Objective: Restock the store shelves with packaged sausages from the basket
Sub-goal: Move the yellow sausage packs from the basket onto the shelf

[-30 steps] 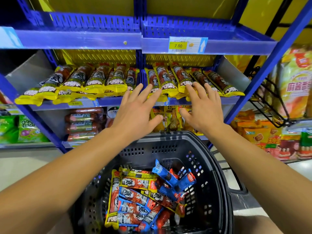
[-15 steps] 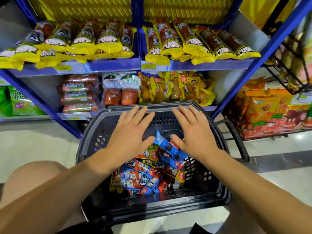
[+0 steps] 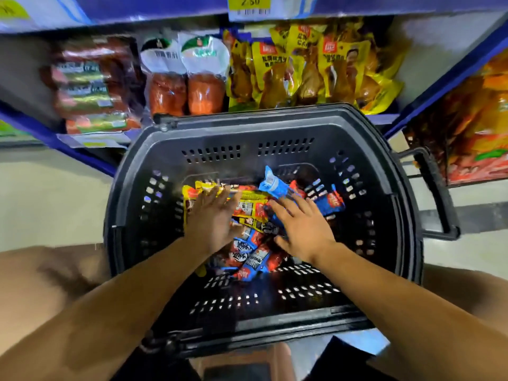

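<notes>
A black plastic basket stands on the floor in front of the blue shelves. Inside lies a pile of sausage packs: yellow-edged red ones and blue ones. My left hand rests flat on the left side of the pile, fingers spread over the yellow packs. My right hand lies flat on the right side, fingers apart over the blue and red packs. Neither hand has closed around a pack. The frame is blurred by motion.
The lowest shelf behind the basket holds red sausage sticks, two orange round packs and yellow chicken-leg packs. A price tag reads 2.50. Orange snack bags hang at right. The basket handle sticks out right.
Both hands came down from the upper shelf of yellow sausage packs into the basket and now lie on the pile. The view has tilted downward.
</notes>
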A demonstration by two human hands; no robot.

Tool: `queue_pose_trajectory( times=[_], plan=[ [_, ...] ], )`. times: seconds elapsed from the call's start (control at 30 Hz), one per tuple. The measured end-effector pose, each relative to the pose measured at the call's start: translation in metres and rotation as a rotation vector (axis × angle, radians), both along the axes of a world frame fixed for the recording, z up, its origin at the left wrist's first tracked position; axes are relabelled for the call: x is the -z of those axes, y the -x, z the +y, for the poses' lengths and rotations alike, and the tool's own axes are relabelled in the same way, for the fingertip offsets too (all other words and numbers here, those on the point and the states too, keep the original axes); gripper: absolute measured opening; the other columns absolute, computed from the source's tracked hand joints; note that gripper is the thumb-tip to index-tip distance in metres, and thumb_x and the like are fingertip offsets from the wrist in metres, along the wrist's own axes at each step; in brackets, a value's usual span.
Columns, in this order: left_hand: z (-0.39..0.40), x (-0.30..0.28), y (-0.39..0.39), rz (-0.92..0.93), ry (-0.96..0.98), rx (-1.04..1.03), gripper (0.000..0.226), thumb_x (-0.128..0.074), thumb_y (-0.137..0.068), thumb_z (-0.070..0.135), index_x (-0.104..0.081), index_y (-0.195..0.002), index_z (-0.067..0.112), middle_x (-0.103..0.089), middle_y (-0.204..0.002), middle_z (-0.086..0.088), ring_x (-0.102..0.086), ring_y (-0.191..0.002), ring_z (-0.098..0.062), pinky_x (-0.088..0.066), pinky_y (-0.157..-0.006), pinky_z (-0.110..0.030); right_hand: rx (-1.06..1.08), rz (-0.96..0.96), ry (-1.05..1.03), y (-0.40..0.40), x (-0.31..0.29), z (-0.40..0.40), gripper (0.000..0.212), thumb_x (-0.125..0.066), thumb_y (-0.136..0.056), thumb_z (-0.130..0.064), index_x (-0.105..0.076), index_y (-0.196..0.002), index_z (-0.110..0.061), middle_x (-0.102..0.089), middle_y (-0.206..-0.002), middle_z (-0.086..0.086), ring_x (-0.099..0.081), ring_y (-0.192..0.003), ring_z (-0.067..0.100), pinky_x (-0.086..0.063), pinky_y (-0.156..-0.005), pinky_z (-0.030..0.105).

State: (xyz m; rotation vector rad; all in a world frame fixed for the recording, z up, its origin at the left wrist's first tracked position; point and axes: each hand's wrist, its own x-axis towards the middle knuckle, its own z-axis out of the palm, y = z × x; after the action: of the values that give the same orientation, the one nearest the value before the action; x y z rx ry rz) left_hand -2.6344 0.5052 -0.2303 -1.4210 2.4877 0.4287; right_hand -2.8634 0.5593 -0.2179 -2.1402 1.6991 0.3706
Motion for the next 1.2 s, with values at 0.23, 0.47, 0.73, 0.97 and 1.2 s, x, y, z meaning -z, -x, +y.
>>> queue_pose_trajectory(
  times=[0.23, 0.47, 0.73, 0.97, 1.2],
  plan=[
    [-0.032, 0.066, 0.019, 0.021, -0.102, 0.02, 0.07, -0.069, -0.083, 0.044, -0.044, -0.14, 0.014, -0.053, -0.14, -0.01, -0.048, -0.126, -0.031, -0.039, -0.105, -0.042, 0.049, -0.029, -0.103, -0.007, 0.041, -0.008, 0.085, -0.049, -0.09, -0.055, -0.004, -0.157, -0.027, -0.015, -0.163, 0.0, -0.012, -0.149, 0.029, -0.011, -0.121, 0.046],
    [-0.037, 0.092, 0.019, -0.042, -0.106, -0.043, 0.053, -0.056, -0.092, 0.044, -0.048, -0.138, 0.018, -0.052, -0.128, -0.011, -0.043, -0.12, -0.035, -0.04, -0.089, -0.042, 0.184, -0.087, -0.131, 0.0, 0.053, -0.011, 0.08, -0.048, -0.09, -0.054, -0.013, -0.156, -0.025, -0.025, -0.159, 0.001, -0.019, -0.146, 0.029, -0.015, -0.12, 0.043],
    [-0.036, 0.064, 0.017, 0.12, -0.18, -0.078, 0.046, -0.061, -0.091, 0.042, -0.049, -0.122, 0.011, -0.059, -0.118, -0.011, -0.057, -0.112, -0.032, -0.045, -0.094, -0.044, 0.426, -0.285, -0.145, 0.012, 0.039, -0.018, 0.072, -0.057, -0.092, -0.045, -0.03, -0.151, -0.014, -0.042, -0.148, 0.008, -0.036, -0.136, 0.03, -0.03, -0.113, 0.038],
    [-0.021, -0.004, 0.043, 0.776, -0.464, -0.611, 0.026, -0.068, -0.089, 0.03, -0.063, -0.113, 0.02, -0.071, -0.103, 0.006, -0.068, -0.094, -0.015, -0.055, -0.08, -0.032, 0.563, -0.58, -0.212, 0.007, 0.01, -0.012, 0.071, -0.072, -0.082, -0.04, -0.041, -0.144, -0.024, -0.053, -0.14, 0.0, -0.05, -0.128, 0.019, -0.04, -0.104, 0.03],
    [0.001, -0.015, 0.062, 1.033, -0.685, -0.899, 0.02, -0.073, -0.084, 0.036, -0.063, -0.096, 0.023, -0.072, -0.081, 0.01, -0.071, -0.092, -0.021, -0.057, -0.075, -0.033, 0.702, -0.88, -0.352, -0.009, 0.009, 0.005, 0.035, -0.071, -0.087, -0.026, -0.061, -0.12, -0.023, -0.069, -0.111, -0.009, -0.064, -0.106, 0.011, -0.049, -0.097, 0.032]
  ],
)
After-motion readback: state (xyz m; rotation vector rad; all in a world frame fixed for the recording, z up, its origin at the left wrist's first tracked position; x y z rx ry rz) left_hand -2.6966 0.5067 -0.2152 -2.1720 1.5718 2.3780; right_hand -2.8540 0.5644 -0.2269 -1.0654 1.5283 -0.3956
